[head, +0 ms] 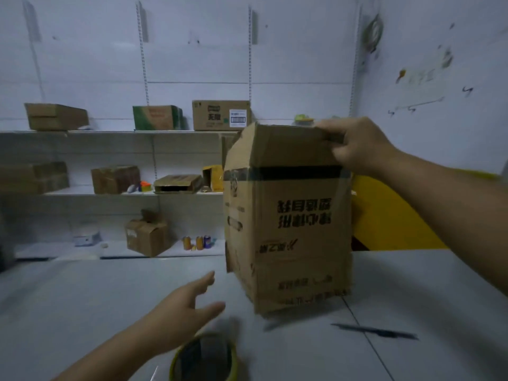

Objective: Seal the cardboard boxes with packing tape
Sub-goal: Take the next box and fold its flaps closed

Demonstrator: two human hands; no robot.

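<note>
Our right grip [357,145] is clamped over the top edge of a tall, scuffed corrugated cardboard box [288,229] standing on the smooth grey worktop [82,312], while our left grip [184,306] is spread apart, holding nothing, just short of it. A dark glossy tape band [299,171] already crosses the box; we judge more sealing remains, as the round yellow-rimmed tape roll [203,358] lies unheld nearby and other boxes [147,237] wait on shelves

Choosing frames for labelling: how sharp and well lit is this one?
Head view: dim, bluish light; wall rails lean from wide-angle distortion; the tape roll and left hand are smeared by motion blur; the box, gripped at its top edge by the right hand, is sharper, its print legible.
</note>
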